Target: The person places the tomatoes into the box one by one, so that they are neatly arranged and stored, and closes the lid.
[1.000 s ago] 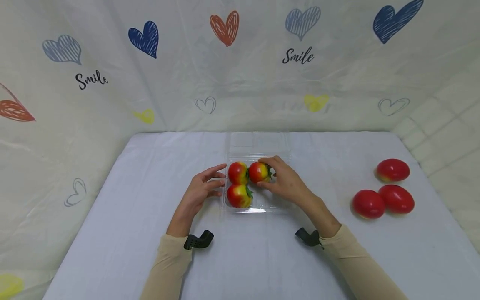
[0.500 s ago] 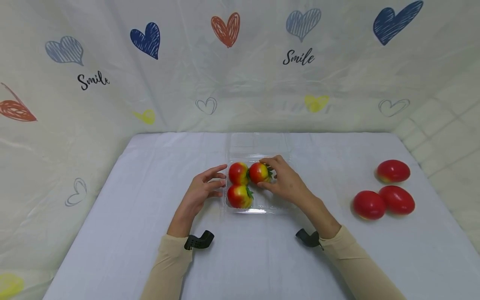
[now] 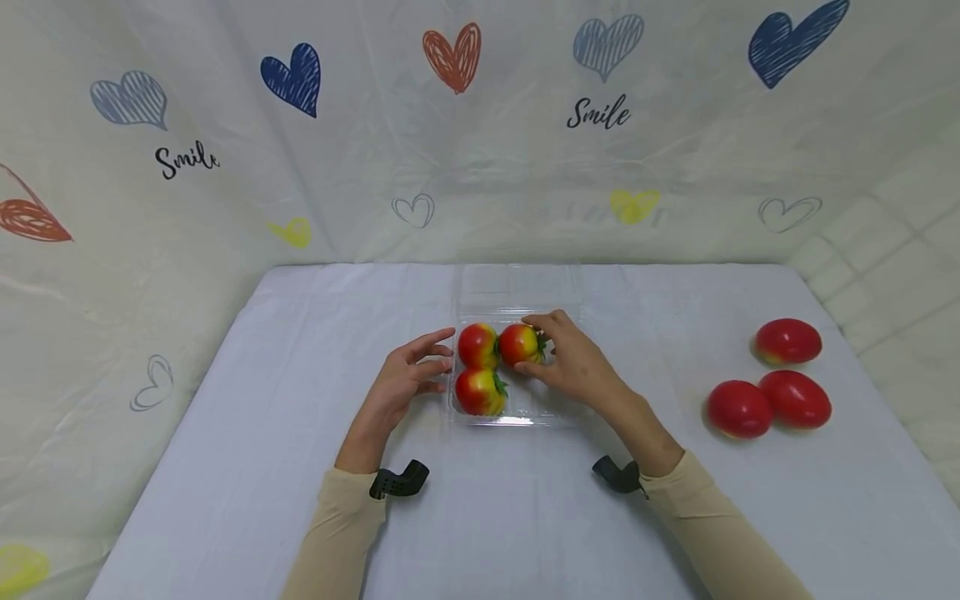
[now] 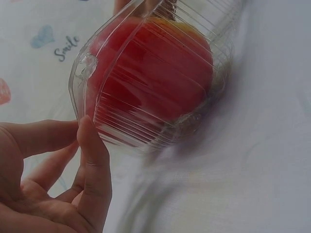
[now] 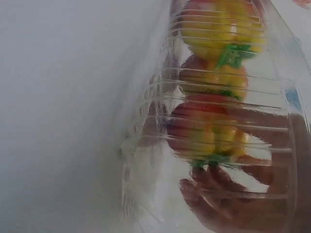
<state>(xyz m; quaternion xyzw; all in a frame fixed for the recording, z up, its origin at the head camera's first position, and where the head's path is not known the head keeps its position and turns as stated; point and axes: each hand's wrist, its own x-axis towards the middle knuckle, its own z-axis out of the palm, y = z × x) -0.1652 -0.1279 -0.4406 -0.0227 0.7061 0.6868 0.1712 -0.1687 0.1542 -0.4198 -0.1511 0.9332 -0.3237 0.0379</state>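
A clear plastic clamshell box (image 3: 525,420) lies open on the table, lid folded back. Inside, two red and yellow tomatoes (image 3: 480,392) with green leaves sit along the left side. My right hand (image 3: 573,362) holds a third tomato (image 3: 517,344) by thumb and fingers at the back of the box, beside the rear left one. Seen through the box wall in the right wrist view, the fingers lie around its leafy end. My left hand (image 3: 408,379) is at the left wall with fingers spread and fingertips touching the rim (image 4: 77,97).
To the right, three glossy red oval fruits (image 3: 738,408) lie grouped on the white-covered table (image 3: 487,517). The raised lid (image 3: 517,287) reaches toward the back edge, below a heart-printed curtain (image 3: 510,150). Each wrist wears a black camera mount (image 3: 401,481).
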